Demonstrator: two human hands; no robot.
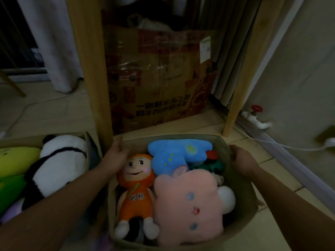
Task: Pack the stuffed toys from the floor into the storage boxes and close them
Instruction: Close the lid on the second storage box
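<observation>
Storage box [241,180], a soft-sided beige fabric bin with a floppy rim, sits on the pale tiled floor [253,160] at 6 o'clock in the view, packed to the top. The left hand [116,156] curls its fingers over the rim at the box's 10 o'clock corner; the right hand [243,160] grips the rim at 2 o'clock, fingers folded round the cloth edge. Inside, an orange plush doll [136,189] with a round stitched face and white feet lies lengthwise at 8 o'clock. A fuzzy blue toy [174,154] with yellow dots fills 12 o'clock, and a flat, lobed pink cushion toy [188,205] covers 4 o'clock, touching both. A second fabric box [90,145] at 9 o'clock holds a furry black-and-white panda [58,163] beside a smooth yellow-green plush [16,160]. At 12 o'clock a printed, taped cardboard carton [159,78] stands between two wooden legs [90,69].
</observation>
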